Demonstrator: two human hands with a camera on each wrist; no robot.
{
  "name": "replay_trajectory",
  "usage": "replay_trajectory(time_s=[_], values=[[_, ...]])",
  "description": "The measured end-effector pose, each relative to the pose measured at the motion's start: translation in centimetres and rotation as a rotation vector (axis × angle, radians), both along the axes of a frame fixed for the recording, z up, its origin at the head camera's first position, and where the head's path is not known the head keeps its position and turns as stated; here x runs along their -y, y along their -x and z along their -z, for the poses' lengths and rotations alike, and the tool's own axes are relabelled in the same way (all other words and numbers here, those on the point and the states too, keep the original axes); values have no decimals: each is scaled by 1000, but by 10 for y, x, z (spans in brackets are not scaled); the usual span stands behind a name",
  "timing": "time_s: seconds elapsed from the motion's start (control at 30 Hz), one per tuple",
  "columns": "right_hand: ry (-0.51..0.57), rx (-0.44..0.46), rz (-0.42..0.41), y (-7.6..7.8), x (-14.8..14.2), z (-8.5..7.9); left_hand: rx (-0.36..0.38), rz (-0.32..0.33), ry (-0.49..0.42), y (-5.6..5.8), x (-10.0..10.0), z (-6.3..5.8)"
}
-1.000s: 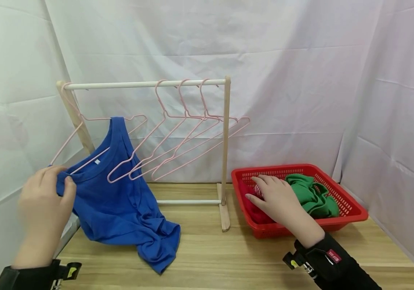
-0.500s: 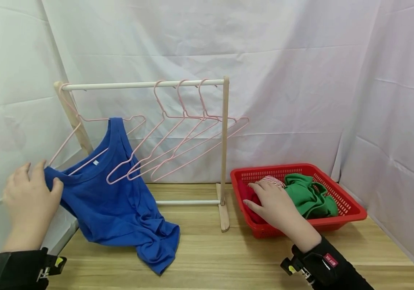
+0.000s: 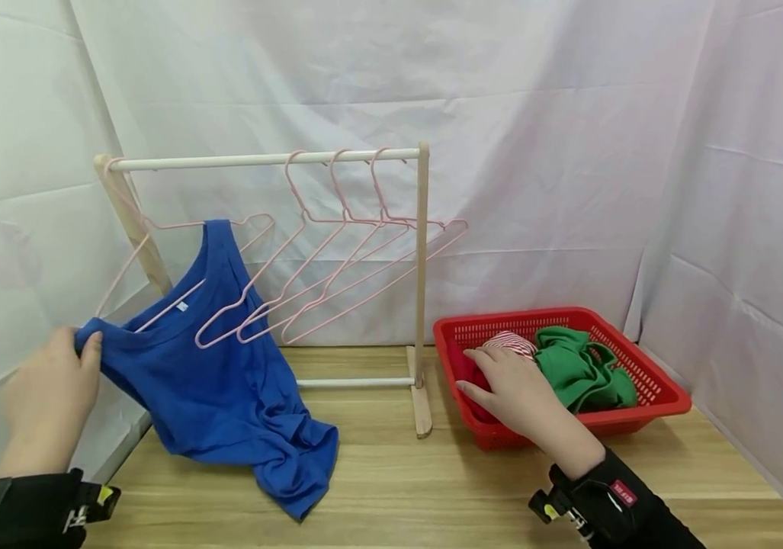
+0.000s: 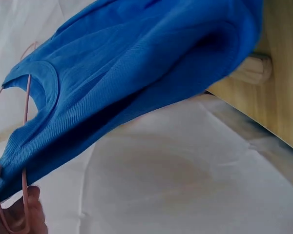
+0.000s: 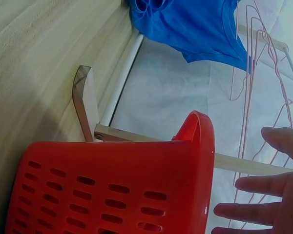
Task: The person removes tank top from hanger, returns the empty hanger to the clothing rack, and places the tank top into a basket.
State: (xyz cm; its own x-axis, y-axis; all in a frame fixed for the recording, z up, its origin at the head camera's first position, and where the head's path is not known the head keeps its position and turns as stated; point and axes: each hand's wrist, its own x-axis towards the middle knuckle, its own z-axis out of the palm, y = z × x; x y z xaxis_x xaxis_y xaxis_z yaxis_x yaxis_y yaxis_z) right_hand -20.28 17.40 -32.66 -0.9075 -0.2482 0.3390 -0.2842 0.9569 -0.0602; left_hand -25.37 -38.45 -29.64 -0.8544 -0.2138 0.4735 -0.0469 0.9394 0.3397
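Note:
A blue sleeveless top [image 3: 219, 381] hangs by one shoulder on a pink wire hanger [image 4: 24, 183] at the rack's left end. My left hand [image 3: 55, 393] pinches its other shoulder by the hanger's near end. In the left wrist view, the wire's end pokes past the cloth between thumb and fingers. My right hand [image 3: 518, 385], fingers extended and holding nothing, is over the left front of a red plastic basket [image 3: 501, 439]. Whether it touches the red cloth [image 3: 461, 364] under it, I cannot tell. Beside that lie a red-and-white striped cloth [image 3: 511, 342] and a green garment [image 3: 579, 370].
The rack has a white top rod [image 3: 206, 162] and wooden posts [image 3: 421, 267]. Several more pink hangers [image 3: 319, 263] hang toward its right end, partly in front of the blue top. The wooden table [image 3: 377, 480] is bounded by white cloth walls [image 3: 535, 152].
My left hand has moved left, drawing the blue top's near shoulder outward along the hanger. My right hand has stayed over the basket, hardly moving.

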Motion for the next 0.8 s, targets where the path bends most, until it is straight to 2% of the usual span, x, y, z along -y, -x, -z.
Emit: replay_trajectory(time_s=[0.13, 0.2, 0.37, 0.5, 0.67, 0.8], values=[[4, 16, 5, 0, 1, -1, -12, 48, -1, 0, -7, -4], [4, 27, 7, 0, 2, -1, -66, 55, 3, 1, -11, -5], [20, 67, 22, 2, 7, -2, -228, 20, -7, 0, -22, -5], [40, 87, 20, 4, 10, -3, -324, 10, -5, 0, -28, -7], [49, 122, 16, 7, 15, -3, -430, 45, 26, -1, -36, -5], [57, 133, 21, 7, 18, -4, -465, 51, 2, 0, -40, -5]])
